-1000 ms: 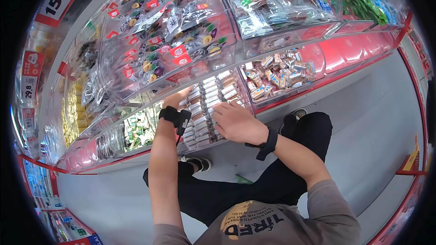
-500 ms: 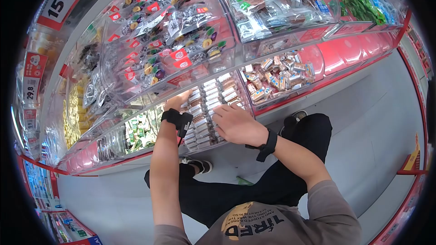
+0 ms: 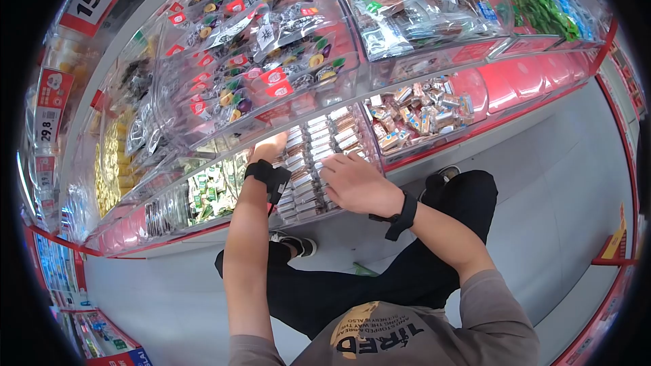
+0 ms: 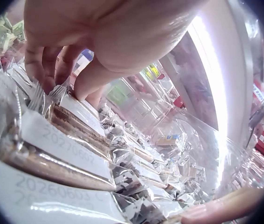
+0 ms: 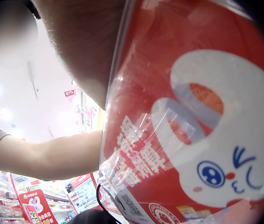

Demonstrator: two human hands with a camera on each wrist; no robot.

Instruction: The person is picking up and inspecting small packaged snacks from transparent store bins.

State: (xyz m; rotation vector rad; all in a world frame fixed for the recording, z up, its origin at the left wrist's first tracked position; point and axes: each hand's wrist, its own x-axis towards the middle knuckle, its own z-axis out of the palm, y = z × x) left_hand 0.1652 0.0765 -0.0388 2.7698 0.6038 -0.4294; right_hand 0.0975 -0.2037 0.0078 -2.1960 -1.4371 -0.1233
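A clear bin in the head view holds rows of snack bars (image 3: 308, 152) in clear and white wrappers. My left hand (image 3: 271, 148) reaches into its left side, partly under the upper shelf's edge. In the left wrist view, the fingers and thumb of the left hand (image 4: 108, 37) pinch the end of a wrapped bar (image 4: 78, 114) standing in a row, date print showing on its neighbours. My right hand (image 3: 356, 184) lies over the bin's near right part, fingers loosely bent. One of its fingers (image 4: 225, 205) reaches the bars at lower right of the left wrist view.
Green-wrapped sweets (image 3: 215, 190) fill the compartment to the left, small wrapped pieces (image 3: 420, 108) the one to the right. Above hangs an upper shelf with bagged prunes (image 3: 251, 61). A red rabbit card (image 5: 216, 140) behind clear plastic fills much of the right wrist view.
The head view has shifted slightly against the shelves. Both hands stay at the same bin, with barely any movement.
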